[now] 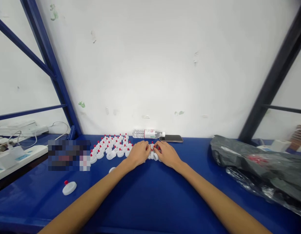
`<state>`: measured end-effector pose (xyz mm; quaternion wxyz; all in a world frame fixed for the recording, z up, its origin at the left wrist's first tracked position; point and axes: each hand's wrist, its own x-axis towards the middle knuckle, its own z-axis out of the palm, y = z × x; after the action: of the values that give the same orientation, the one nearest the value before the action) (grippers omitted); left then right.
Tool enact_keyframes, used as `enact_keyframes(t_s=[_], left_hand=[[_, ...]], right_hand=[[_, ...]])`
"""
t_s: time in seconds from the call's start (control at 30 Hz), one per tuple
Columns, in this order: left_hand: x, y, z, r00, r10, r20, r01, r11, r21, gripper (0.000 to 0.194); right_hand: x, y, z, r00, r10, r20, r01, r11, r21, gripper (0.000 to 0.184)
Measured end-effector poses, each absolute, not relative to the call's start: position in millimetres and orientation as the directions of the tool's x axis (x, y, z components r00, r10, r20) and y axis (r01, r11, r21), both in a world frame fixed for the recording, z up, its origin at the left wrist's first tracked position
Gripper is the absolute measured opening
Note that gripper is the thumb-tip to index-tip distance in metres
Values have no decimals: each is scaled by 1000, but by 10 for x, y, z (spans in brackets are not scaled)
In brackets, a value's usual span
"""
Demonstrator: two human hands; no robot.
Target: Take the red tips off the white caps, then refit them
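Two bare forearms reach forward from the lower corners over the blue table (150, 201), slanting inward so that the left hand (139, 152) and the right hand (167, 152) come close together near its far side. Both elbows look nearly straight, and both hands are palm down, their backs to the camera and their fingers bent inward. Right thumb and forefinger curve toward each other; the left fingers curl mostly out of sight. Between the hands sit small white pieces (155, 157) with red tips, partly covered by the fingers. Whether either hand pinches one or only touches it, I cannot tell.

Just left of the left hand, many more red-tipped white pieces (120, 152) stand in a close cluster, one of them tipped on its side. A lone red-tipped piece (69, 188) rests nearer the camera, well apart from the cluster, and another white piece (112, 169) shows partly behind the left forearm. Beyond the hands, a clear bottle (147, 133) lies on its side by the wall, with a dark phone (171, 138) just right of it. A grey plastic bag (257, 162) lies far to the right.
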<state>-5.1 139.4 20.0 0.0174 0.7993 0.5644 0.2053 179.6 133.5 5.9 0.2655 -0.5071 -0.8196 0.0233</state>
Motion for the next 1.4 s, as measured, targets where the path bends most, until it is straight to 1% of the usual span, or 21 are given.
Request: enact_keyframes(t_s=[0.1,0.27,0.33,0.47,0.57,0.67,0.87,1.07,1.13,1.2,1.33,1.4], left_hand=[[-10,1535,194,257,917,305,882,-352,314,30],[-20,1550,164,214,927,307,864,-327,383,32],[-13,1524,163,203,929,310,859,-321,399,31],[20,1471,164,193,927,323,852,-321,412,30],[36,1448,155,189,924,334,850,-324,416,29],[41,1448,136,182,921,345,846,-325,422,29],[46,1465,108,158,911,381,834,-330,442,30],[41,1462,107,167,898,407,814,-359,457,29],[34,1465,106,169,897,409,811,-362,459,29],[26,1469,105,175,896,408,810,-366,457,29],[18,1467,103,220,892,395,806,-394,441,30],[19,1465,104,249,890,382,803,-410,432,30]], right_hand=[[1866,1371,69,-320,851,417,840,458,-291,11],[1845,1348,67,-319,834,451,845,466,-262,14],[1828,1345,64,-311,831,462,850,460,-255,18],[1819,1353,56,-306,836,454,860,448,-244,33],[1822,1360,41,-285,844,454,867,429,-255,39],[1824,1370,19,-254,853,457,864,412,-290,43],[1834,1402,-17,-155,857,492,836,379,-397,41],[1880,1454,-46,-72,856,512,793,360,-491,57],[1898,1466,-49,-57,854,517,773,366,-518,58],[1914,1473,-50,-49,850,524,752,377,-541,54],[1931,1484,-58,-18,847,532,721,379,-580,40],[1932,1490,-66,-5,850,526,705,376,-601,38]])
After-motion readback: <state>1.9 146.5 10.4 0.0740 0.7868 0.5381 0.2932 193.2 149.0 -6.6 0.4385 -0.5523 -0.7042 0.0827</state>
